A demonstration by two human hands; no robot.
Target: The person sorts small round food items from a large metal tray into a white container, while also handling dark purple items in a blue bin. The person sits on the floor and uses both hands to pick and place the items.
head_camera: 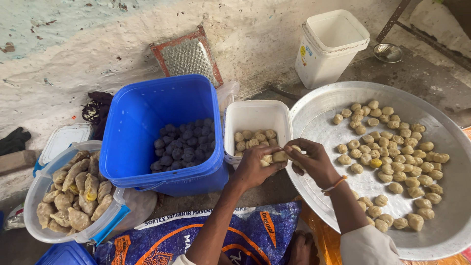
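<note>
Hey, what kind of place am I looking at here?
Probably an informal floor-level food-making spot: a big round metal tray of small beige dough balls, a blue plastic bucket of dark balls, and a rough whitewashed wall.

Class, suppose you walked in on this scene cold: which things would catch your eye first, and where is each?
The bright blue tub, left of centre, holds dark round balls. On the right, a wide metal tray carries dozens of pale dough pieces. Between them, the left hand and right hand meet over one dough piece beside a small white tub.
</note>
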